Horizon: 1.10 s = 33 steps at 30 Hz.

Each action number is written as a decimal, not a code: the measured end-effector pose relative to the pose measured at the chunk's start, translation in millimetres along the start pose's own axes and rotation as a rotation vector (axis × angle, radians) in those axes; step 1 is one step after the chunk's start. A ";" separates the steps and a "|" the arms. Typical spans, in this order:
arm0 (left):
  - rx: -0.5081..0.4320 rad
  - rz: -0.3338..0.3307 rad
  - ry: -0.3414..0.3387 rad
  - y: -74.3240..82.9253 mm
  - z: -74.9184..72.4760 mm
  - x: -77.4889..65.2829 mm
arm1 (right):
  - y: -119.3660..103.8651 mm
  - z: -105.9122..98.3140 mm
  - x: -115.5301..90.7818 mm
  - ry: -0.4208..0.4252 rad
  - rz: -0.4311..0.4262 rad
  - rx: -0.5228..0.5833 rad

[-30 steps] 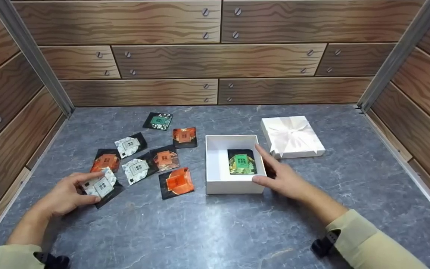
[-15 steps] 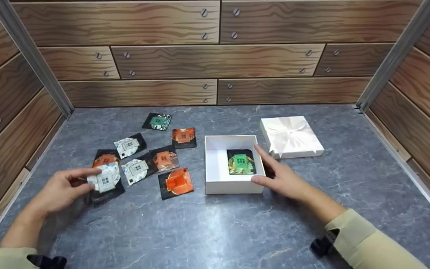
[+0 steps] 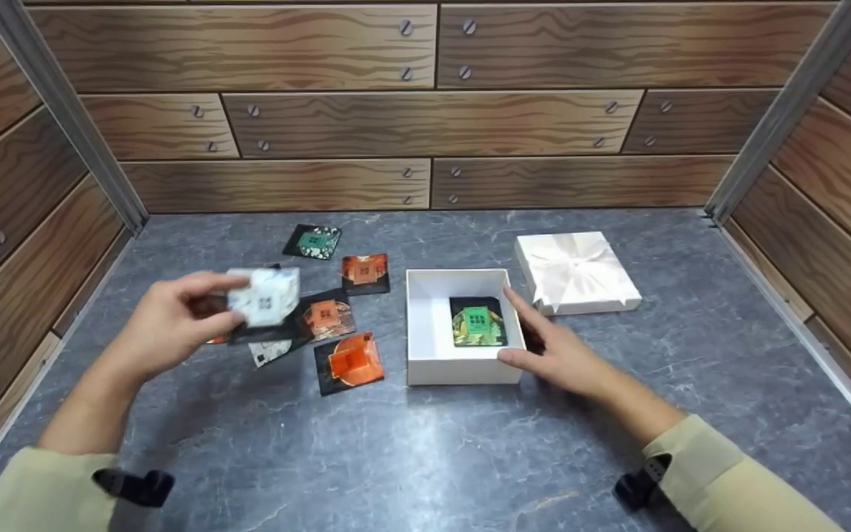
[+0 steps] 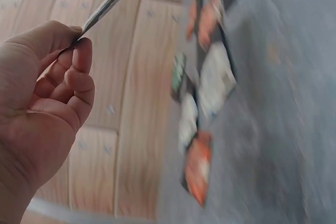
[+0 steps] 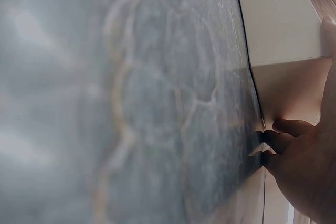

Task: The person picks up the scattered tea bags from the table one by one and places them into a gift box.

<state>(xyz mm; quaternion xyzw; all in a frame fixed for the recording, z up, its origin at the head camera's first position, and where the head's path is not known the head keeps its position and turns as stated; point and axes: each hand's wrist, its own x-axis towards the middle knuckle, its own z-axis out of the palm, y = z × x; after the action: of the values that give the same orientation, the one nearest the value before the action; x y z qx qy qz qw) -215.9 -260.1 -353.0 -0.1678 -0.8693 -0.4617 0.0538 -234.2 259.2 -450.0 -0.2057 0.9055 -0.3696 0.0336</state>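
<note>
My left hand [image 3: 167, 321] pinches a white-and-black sachet [image 3: 267, 299] by its edge between thumb and fingers, above the other sachets. The left wrist view shows this sachet [image 4: 107, 6] edge-on, raised off the table. My right hand [image 3: 562, 355] rests against the right side of an open white box [image 3: 462, 369], index finger and thumb at its rim. In the right wrist view, the other fingers [image 5: 286, 137] lie bent low against the box wall [image 5: 294, 87]. Inside the box lies a black sachet with a green label [image 3: 479, 321].
On the table left of the box lie several sachets, among them an orange one [image 3: 351, 362], a brown-orange one [image 3: 328, 314], another orange one [image 3: 365, 273] and a dark green one [image 3: 313, 241]. A white lid with a bow [image 3: 579, 273] sits behind the box. Wood-patterned walls [image 3: 425, 122] surround the table.
My left hand has lifted the white-and-black sachet off the table and carried it right and away from me, over the other sachets. The right hand and the box have stayed put.
</note>
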 end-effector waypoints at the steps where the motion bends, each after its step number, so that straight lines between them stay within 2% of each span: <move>1: -0.019 0.011 -0.011 8.7 4.6 6.1 | 0.1 -0.1 -0.2 0.000 -0.001 0.002; 6: -0.106 0.042 -0.078 45.6 31.7 38.2 | 0.8 -0.2 -1.6 0.001 0.008 0.007; 12: -0.171 0.084 -0.138 71.1 64.7 67.0 | 0.5 -0.6 -1.9 -0.002 0.012 0.003; 16: -0.191 0.071 -0.197 83.2 91.0 84.9 | -0.1 -1.1 -1.2 0.000 0.012 0.000; 21: -0.157 0.050 -0.283 86.0 131.1 103.6 | -1.1 -1.4 -0.7 -0.006 0.003 -0.003; 25: -0.116 0.062 -0.335 79.7 156.3 109.8 | -0.9 -1.0 -1.1 -0.009 0.010 0.003; 29: -0.067 0.082 -0.376 73.7 173.9 113.5 | -0.8 -1.0 -0.9 -0.013 0.013 0.003; 33: -0.032 0.063 -0.393 73.9 184.9 116.3 | -0.5 -0.6 -0.1 -0.008 0.009 0.005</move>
<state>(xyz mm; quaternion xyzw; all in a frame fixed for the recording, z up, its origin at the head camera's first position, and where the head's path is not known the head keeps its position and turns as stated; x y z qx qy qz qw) -288.4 -42.0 -371.1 -0.2825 -0.8501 -0.4317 -0.1053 -234.1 259.3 -449.2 -0.2032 0.9053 -0.3709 0.0396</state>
